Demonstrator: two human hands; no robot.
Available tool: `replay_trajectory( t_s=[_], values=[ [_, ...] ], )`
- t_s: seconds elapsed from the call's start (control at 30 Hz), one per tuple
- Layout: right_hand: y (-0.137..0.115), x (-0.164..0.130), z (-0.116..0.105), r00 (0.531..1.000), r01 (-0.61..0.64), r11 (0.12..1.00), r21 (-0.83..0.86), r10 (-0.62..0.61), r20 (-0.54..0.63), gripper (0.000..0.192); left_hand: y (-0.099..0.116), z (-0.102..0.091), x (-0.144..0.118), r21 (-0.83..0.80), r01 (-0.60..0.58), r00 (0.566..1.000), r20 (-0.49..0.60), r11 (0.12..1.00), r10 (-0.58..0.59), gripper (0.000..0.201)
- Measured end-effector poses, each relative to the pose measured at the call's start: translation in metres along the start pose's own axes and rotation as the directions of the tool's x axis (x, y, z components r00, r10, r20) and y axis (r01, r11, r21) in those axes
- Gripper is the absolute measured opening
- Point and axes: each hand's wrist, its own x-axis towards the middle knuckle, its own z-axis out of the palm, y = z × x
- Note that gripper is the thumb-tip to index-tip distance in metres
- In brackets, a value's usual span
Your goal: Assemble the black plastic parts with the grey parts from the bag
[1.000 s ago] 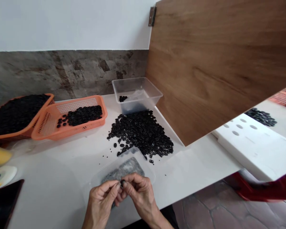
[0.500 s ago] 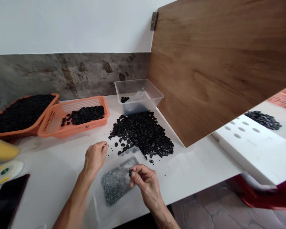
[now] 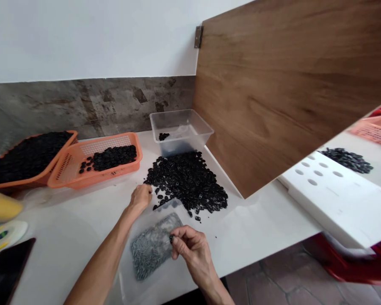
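Note:
My right hand (image 3: pixel 192 250) pinches a small black plastic piece (image 3: pixel 171 238) between thumb and fingertips. It hovers over a clear plastic tub (image 3: pixel 125 271) holding many small grey metal pieces (image 3: pixel 147 254), which look like screws or pins. At the left edge of a heap of black oval plastic pieces (image 3: pixel 187 182) is my left hand (image 3: pixel 142 196), its fingers curled together. What those fingers hold, if anything, is hidden. Several loose black pieces lie between that hand and the heap.
Two orange baskets (image 3: pixel 59 180) of black parts stand at the left. Behind the heap sits a clear bin (image 3: pixel 184 137). A wooden panel (image 3: pixel 266 93) slants along the right, beside a white box with holes (image 3: pixel 333 199). A phone (image 3: pixel 9 269) and tape roll (image 3: pixel 6 236) lie near left.
My left hand has moved forward and right to the heap's edge, its fingers curling. My right hand stays over the tub with the black piece. The view has shifted slightly.

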Motion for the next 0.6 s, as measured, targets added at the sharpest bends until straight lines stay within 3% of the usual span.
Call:
replay_trajectory(
  t_s=[0.1, 0.27, 0.37, 0.47, 0.6],
  values=[
    [-0.003, 0.003, -0.001, 1.0, 0.006, 1.0, 0.022, -0.005, -0.023, 0.028, 0.008, -0.008, -0.023, -0.245, -0.03, 1.0, 0.0, 0.969, 0.031, 0.022],
    [-0.011, 0.005, 0.0, 0.996, 0.027, 0.993, 0.119, -0.017, -0.083, 0.024, 0.015, -0.017, -0.104, -0.54, -0.105, 0.993, -0.016, 0.835, 0.115, 0.041],
    [-0.01, 0.003, 0.006, 0.998, 0.009, 0.983, 0.185, 0.002, -0.057, 0.021, 0.005, -0.011, -0.146, -0.788, -0.014, 1.0, 0.004, 0.616, 0.028, 0.029],
    [-0.005, -0.001, 0.016, 0.999, -0.04, 0.971, 0.236, 0.043, -0.007, 0.019, -0.01, -0.001, -0.169, -0.864, 0.034, 0.999, 0.029, 0.503, -0.017, 0.022],
    [0.0, -0.005, 0.031, 0.995, -0.098, 0.942, 0.32, 0.088, 0.044, 0.017, -0.021, 0.01, -0.179, -0.912, 0.034, 0.999, 0.02, 0.41, -0.04, 0.021]
  ],
)
